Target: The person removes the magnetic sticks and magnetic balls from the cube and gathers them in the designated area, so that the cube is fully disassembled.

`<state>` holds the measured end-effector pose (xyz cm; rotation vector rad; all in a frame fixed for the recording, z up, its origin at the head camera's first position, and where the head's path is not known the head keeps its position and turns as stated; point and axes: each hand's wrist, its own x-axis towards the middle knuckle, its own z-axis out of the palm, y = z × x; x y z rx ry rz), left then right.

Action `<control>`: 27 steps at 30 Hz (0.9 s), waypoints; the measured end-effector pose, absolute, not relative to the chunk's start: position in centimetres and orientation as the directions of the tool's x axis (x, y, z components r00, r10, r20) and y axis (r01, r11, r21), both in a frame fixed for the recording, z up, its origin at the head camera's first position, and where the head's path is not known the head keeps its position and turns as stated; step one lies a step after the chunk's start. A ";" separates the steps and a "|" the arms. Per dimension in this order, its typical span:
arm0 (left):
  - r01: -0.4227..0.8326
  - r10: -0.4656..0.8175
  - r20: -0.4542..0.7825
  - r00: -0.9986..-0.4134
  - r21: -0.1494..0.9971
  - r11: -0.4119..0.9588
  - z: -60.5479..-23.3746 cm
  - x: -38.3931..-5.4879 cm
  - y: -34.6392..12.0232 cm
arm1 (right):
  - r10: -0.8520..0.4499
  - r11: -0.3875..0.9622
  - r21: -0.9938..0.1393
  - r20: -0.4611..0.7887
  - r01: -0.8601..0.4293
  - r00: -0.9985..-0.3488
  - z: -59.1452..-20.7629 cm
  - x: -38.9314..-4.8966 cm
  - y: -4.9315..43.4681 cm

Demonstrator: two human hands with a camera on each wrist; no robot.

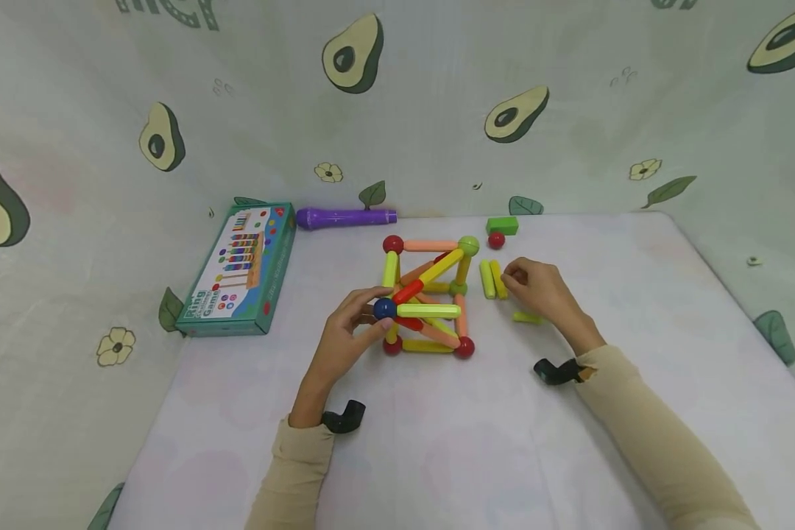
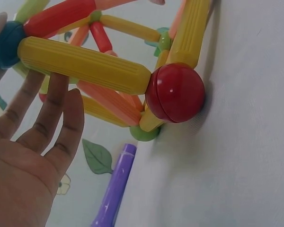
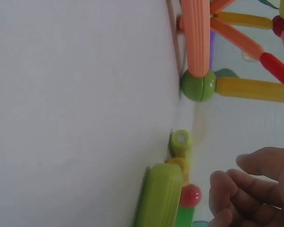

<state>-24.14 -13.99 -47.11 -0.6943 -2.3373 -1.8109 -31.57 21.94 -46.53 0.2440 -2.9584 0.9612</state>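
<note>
A frame of coloured magnetic sticks (image 1: 428, 311) and balls stands mid-table. My left hand (image 1: 344, 335) pinches its blue ball (image 1: 384, 308) between thumb and fingers at the near upper left corner. In the left wrist view, a yellow stick (image 2: 85, 64) runs from that ball down to a red ball (image 2: 175, 92). To the right of the frame, my right hand (image 1: 543, 291) hovers beside a loose yellow stick (image 1: 498, 280) and a yellow-green stick (image 1: 486, 280). Its fingers are loosely bent, with nothing visible between them and the thumb in the right wrist view.
Another yellow-green stick (image 1: 527, 317) lies below the right hand. Farther back are a loose red ball (image 1: 496, 240) and a green block (image 1: 502, 225). A purple toy microphone (image 1: 347, 218) lies at the back edge; a teal game box (image 1: 238, 269) sits on the left.
</note>
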 end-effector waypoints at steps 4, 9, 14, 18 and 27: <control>0.431 0.298 0.368 -0.881 0.884 0.184 -46.5 -24.5 -14.0 | -0.192 0.754 -0.615 0.131 -0.232 -0.973 -45.5 -30.8 21.4; 0.410 0.294 0.350 -0.890 0.895 0.176 -46.7 -24.2 -14.1 | -0.256 0.709 -0.620 0.217 -0.336 -0.942 -45.6 -29.1 19.7; 0.390 0.292 0.330 -0.898 0.903 0.180 -47.3 -23.5 -14.3 | -0.325 0.681 -0.603 0.260 -0.416 -0.909 -46.8 -27.4 17.8; 0.397 0.290 0.335 -0.896 0.899 0.186 -47.3 -23.4 -14.2 | -0.371 0.655 -0.591 0.292 -0.471 -0.882 -47.5 -27.2 16.7; 0.380 0.290 0.320 -0.902 0.908 0.179 -45.2 -22.8 -13.6 | -0.433 0.650 -0.596 0.218 -0.470 -0.875 -47.7 -28.7 15.2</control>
